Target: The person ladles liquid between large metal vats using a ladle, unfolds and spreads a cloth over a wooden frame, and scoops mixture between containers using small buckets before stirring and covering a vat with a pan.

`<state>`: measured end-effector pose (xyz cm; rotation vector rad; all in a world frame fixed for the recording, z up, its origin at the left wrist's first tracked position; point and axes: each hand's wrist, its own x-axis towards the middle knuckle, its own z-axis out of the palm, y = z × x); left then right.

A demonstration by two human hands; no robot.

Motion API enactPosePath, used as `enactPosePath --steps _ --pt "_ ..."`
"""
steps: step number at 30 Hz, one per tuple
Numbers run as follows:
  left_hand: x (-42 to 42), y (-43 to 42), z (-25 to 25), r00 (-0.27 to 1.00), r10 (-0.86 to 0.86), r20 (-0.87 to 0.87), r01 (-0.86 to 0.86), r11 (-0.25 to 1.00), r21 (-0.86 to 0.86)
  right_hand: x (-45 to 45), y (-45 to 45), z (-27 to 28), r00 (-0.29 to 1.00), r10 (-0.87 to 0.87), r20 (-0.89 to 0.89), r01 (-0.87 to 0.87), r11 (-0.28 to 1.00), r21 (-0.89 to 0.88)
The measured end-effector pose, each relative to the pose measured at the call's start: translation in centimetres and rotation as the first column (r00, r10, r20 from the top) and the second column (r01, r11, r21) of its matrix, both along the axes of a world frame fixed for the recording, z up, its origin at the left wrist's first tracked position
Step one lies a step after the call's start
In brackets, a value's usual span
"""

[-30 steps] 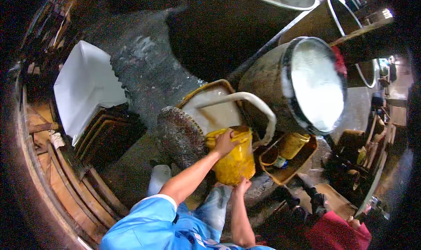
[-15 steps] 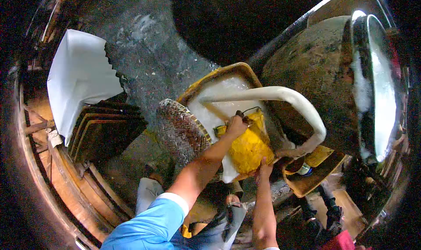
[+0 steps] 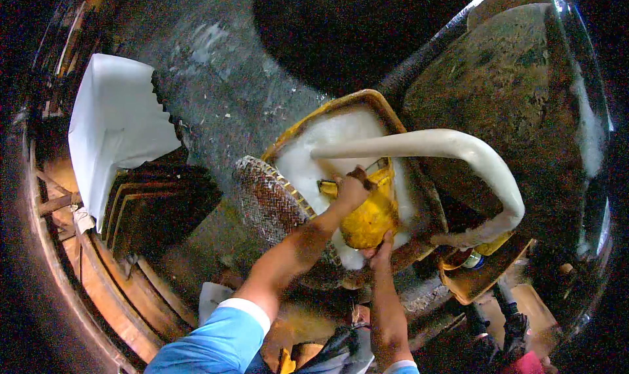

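Note:
A yellow bucket (image 3: pixel 371 220) with a wire handle lies tipped over a yellow-rimmed tub (image 3: pixel 375 100) of white, milky liquid (image 3: pixel 327 125). My left hand (image 3: pixel 352 189) is closed around the bucket's handle at its upper end. Beneath the lower end, my right hand (image 3: pixel 379 248) grips the bucket's base. The bucket's mouth faces away from me, and its inside is hidden. A thick whitish hose (image 3: pixel 419 143) arches over from the right, its end over the tub. At the tub's left side leans a round woven basket (image 3: pixel 272 194) with white residue on it.
A large dark drum (image 3: pixel 485 92) stands at the right. A small yellow-brown container (image 3: pixel 481 279) sits below the hose. White sheeting (image 3: pixel 121 112) rests over stacked dark trays (image 3: pixel 157 203) at the left. Another person's feet (image 3: pixel 514 334) show at lower right.
The bucket's base and my right hand have shifted slightly left. More white liquid shows around the bucket. The drum and hose appear farther right as the view moved.

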<state>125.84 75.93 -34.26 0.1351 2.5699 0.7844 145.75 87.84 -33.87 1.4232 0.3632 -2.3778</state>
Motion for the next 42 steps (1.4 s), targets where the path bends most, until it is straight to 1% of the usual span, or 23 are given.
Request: enactPosePath --steps 1,2,4,7,9,10,12,15,18,19,20,21,22,23,24,26,28,32,37,38,39,40,42 --pt "1.3 0.5 -3.4 0.996 -0.073 -0.044 0.070 0.996 -0.050 1.1 0.2 -1.6 0.998 -0.041 -0.057 0.036 0.996 -0.085" --pt "0.5 0.2 0.8 0.994 -0.107 0.011 0.108 0.994 -0.021 2.3 0.4 -3.3 0.991 -0.082 -0.107 0.063 0.983 -0.174" --pt "-1.3 -0.3 10.2 0.977 -0.176 0.121 0.172 0.984 0.042 3.4 -0.7 -3.9 0.977 -0.183 -0.105 0.176 0.982 -0.071" --pt "2.3 1.7 11.7 0.976 -0.219 -0.012 0.213 0.933 0.290 4.2 -1.2 -2.0 0.969 -0.229 -0.090 0.232 0.972 0.031" --pt "3.3 2.5 18.8 0.917 -0.304 0.257 0.260 0.947 0.189 6.3 -1.1 -0.2 0.977 -0.208 -0.056 0.210 0.977 0.037" --pt "5.7 2.6 18.0 0.949 -0.296 0.107 0.244 0.907 0.345 7.8 -1.0 1.0 0.980 -0.195 -0.035 0.196 0.980 0.040" --pt "7.6 2.8 18.9 0.955 -0.298 -0.019 0.275 0.856 0.437 10.9 -0.8 4.0 0.985 -0.170 0.029 0.170 0.985 0.013" --pt "8.1 3.1 25.2 0.929 -0.370 0.002 0.350 0.880 0.319 15.3 -0.3 9.1 0.982 -0.130 0.138 0.137 0.989 -0.048" --pt "7.6 3.8 32.9 0.814 -0.538 0.221 0.470 0.832 0.296 18.1 0.4 16.1 0.966 -0.099 0.240 0.129 0.985 -0.115" --pt "9.6 4.4 32.7 0.852 -0.494 0.170 0.453 0.861 0.231 18.8 0.5 18.4 0.957 -0.093 0.273 0.137 0.980 -0.146" --pt "10.4 3.8 34.7 0.848 -0.523 0.088 0.470 0.818 0.332 19.2 0.4 20.7 0.954 -0.110 0.278 0.164 0.970 -0.180" --pt "10.1 4.0 38.2 0.843 -0.521 0.135 0.448 0.819 0.360 19.0 0.5 23.1 0.953 -0.124 0.278 0.184 0.962 -0.203" --pt "9.8 4.2 41.7 0.834 -0.520 0.185 0.425 0.820 0.384 21.3 -1.4 23.8 0.918 -0.381 0.112 0.391 0.816 -0.427" --pt "10.1 4.2 44.4 0.832 -0.520 0.193 0.419 0.817 0.395 23.3 -3.2 24.8 0.816 -0.577 0.023 0.433 0.586 -0.685" --pt "10.2 4.5 47.7 0.814 -0.548 0.192 0.444 0.801 0.402 22.7 -3.9 26.6 0.793 -0.609 -0.021 0.448 0.606 -0.657" --pt "11.2 5.6 52.2 0.778 -0.603 0.177 0.500 0.764 0.407 20.8 -4.8 29.6 0.801 -0.593 -0.084 0.519 0.758 -0.394" --pt "12.3 6.1 57.2 0.761 -0.637 0.123 0.526 0.718 0.456 18.0 -5.7 33.0 0.788 -0.588 -0.181 0.559 0.808 -0.188" --pt "13.5 7.0 66.9 0.715 -0.696 0.062 0.558 0.622 0.549 14.2 -6.7 40.4 0.701 -0.607 -0.373 0.650 0.760 -0.016" --pt "15.0 9.8 73.8 0.726 -0.654 -0.213 0.586 0.426 0.690 13.3 -4.8 50.2 0.599 -0.561 -0.571 0.719 0.691 0.075" --pt "14.8 10.4 74.8 0.722 -0.641 -0.261 0.606 0.404 0.685 12.2 -4.4 53.7 0.659 -0.494 -0.567 0.704 0.671 0.234" --pt "14.5 10.9 76.1 0.717 -0.628 -0.304 0.624 0.382 0.682 11.9 -3.3 54.8 0.612 -0.498 -0.614 0.739 0.637 0.220" --pt "14.3 11.6 76.9 0.712 -0.615 -0.339 0.637 0.363 0.681 12.8 -1.9 56.6 0.658 -0.451 -0.603 0.673 0.711 0.203" --pt "13.7 14.3 77.3 0.704 -0.535 -0.468 0.671 0.285 0.685 11.0 -1.4 62.5 0.735 -0.269 -0.622 0.629 0.613 0.478"
